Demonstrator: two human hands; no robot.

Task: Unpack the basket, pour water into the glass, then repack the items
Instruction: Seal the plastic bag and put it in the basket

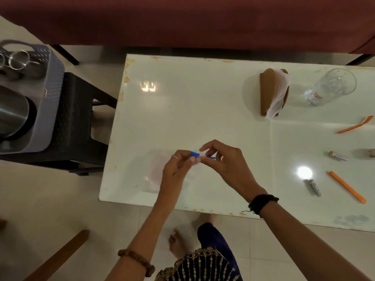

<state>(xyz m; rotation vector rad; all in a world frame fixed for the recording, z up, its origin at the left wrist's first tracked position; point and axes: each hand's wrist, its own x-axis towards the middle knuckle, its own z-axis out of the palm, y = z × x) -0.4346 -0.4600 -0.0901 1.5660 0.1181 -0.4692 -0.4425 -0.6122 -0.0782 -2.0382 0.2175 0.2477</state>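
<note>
Over the white table (203,110), my left hand (176,169) and my right hand (225,161) meet near the front edge. Between their fingertips they pinch a small blue cap (194,154) on a clear, blurred thing that looks like a plastic bottle (158,175); its body is hard to make out. The empty drinking glass (332,86) stands at the table's far right, well away from both hands. The grey basket (42,102) sits on a black stool (77,118) left of the table, holding steel cups (19,59) and a steel vessel (12,112).
A brown holder with white tissue (273,92) stands left of the glass. Two orange sticks (347,186) (356,124) and two small metal cylinders (314,187) (337,156) lie on the table's right side. A dark red sofa (182,21) runs behind the table.
</note>
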